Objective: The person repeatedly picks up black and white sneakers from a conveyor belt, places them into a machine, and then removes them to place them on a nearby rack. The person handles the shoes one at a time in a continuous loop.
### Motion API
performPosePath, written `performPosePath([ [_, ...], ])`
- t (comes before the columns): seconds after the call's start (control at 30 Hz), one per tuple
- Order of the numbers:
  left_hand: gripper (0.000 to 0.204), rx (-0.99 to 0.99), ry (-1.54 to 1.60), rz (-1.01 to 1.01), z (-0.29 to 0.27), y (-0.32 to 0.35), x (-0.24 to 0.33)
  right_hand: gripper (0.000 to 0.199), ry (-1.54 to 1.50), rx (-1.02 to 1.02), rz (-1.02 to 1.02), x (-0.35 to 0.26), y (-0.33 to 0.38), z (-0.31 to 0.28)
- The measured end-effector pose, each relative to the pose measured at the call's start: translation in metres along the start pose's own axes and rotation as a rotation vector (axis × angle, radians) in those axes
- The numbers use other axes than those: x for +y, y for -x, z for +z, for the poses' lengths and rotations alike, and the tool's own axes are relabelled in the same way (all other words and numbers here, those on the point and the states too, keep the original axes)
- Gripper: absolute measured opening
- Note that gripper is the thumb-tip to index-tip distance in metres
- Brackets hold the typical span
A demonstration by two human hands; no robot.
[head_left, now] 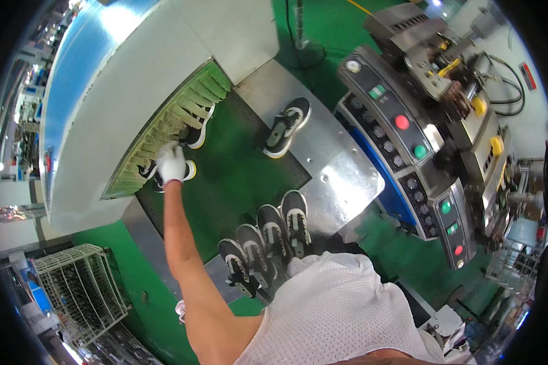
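Your left hand (172, 162), in a white glove, is stretched far out over the green belt (231, 176) to its far left edge, where a curtain of green strips (170, 131) hangs at the mouth of a white tunnel machine (128, 91). The hand rests closed over a black shoe with a white and yellow sole (189, 171), just at the strips; how firmly it grips you cannot tell from here. The shoe's long axis runs across the belt, toe toward the curtain, directly under your hand. A second black shoe (196, 135) lies just beyond it, half under the strips. Your right hand is not in view.

Another black shoe (287, 126) sits alone on the far right part of the belt, well apart from your hand. Four black shoes (265, 237) stand side by side on the near edge, close to your body. A control panel with red and green buttons (408, 152) stands to your right.
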State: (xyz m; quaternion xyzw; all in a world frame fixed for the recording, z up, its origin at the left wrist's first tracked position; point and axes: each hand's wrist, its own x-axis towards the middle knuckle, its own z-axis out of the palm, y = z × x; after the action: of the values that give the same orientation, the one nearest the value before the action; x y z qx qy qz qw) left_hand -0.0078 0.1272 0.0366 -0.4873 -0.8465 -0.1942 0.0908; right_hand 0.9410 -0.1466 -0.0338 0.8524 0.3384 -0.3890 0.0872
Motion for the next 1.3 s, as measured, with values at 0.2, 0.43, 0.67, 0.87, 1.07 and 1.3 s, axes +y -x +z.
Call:
performPosePath([
  [0.2,0.053,-0.104,-0.218,-0.381,-0.017,-0.042,-0.089,0.064,0.192,-0.078,0.189,-0.043,0.069,-0.045],
  [0.43,0.042,0.086,0.041,-0.612,0.037,0.073,-0.124,0.069,0.392,-0.064,0.095,-0.099,0.053,-0.088],
  [0.67,0.03,0.085,0.213,-0.499,-0.016,0.118,-0.018,0.067,0.453,-0.038,-0.951,-0.417,0.052,-0.044],
  [0.87,0.022,-0.095,0.567,-0.365,-0.078,0.139,0.173,0.076,0.338,-0.145,-1.529,-0.577,0.205,-0.003],
  [1.07,0.01,-0.34,0.852,0.229,-0.116,0.137,0.378,0.059,0.129,-0.034,-1.565,-0.529,0.154,-0.036],
  [1.3,0.055,-0.351,1.197,0.716,-0.162,0.044,0.555,0.077,-0.821,-0.376,-0.896,-0.415,0.103,-0.205],
])
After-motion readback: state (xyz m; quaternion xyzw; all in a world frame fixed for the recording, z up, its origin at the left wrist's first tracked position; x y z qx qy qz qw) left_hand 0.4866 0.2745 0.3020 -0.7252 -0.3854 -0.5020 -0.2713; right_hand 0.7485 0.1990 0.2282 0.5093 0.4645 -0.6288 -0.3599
